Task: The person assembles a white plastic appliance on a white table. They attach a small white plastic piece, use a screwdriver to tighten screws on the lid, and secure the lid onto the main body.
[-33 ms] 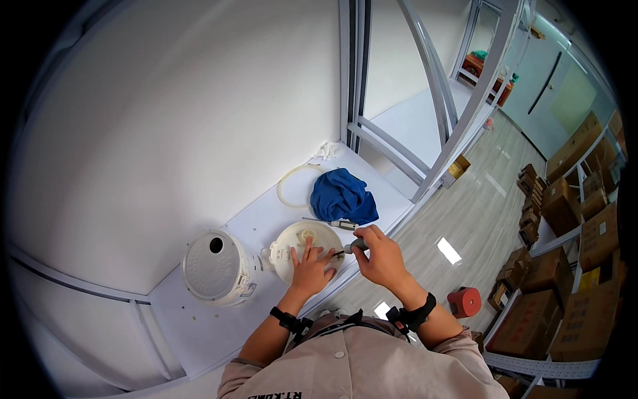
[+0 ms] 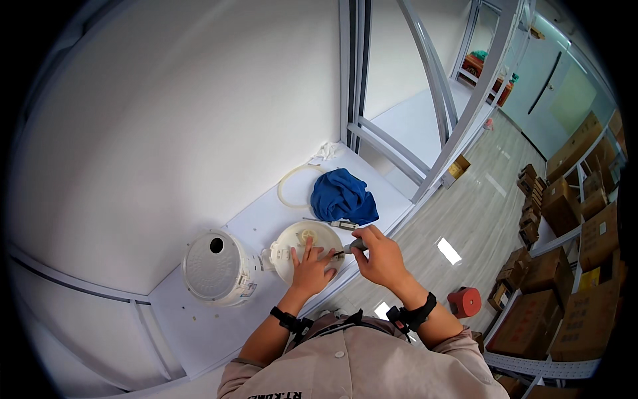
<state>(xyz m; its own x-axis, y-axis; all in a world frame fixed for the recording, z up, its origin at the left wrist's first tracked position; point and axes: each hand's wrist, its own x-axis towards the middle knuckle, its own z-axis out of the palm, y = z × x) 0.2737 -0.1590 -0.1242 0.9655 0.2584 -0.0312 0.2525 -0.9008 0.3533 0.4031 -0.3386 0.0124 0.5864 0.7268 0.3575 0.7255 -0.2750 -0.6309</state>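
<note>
A round cream plastic lid lies inner side up on the white shelf, with a small spoked wheel-like part in it. My left hand rests on the lid with its fingers spread. My right hand is closed round the grey handle of a screwdriver. The shaft points left at the lid's right side, close to my left fingertips; what the tip touches is too small to make out. Left of the lid stands a white round appliance body with a dark round hole in its top.
Beyond the lid lie a second screwdriver-like tool, a crumpled blue cloth, a pale ring and white tissue. A metal frame rises at the shelf's far end. On the floor side are a red stool and cardboard boxes.
</note>
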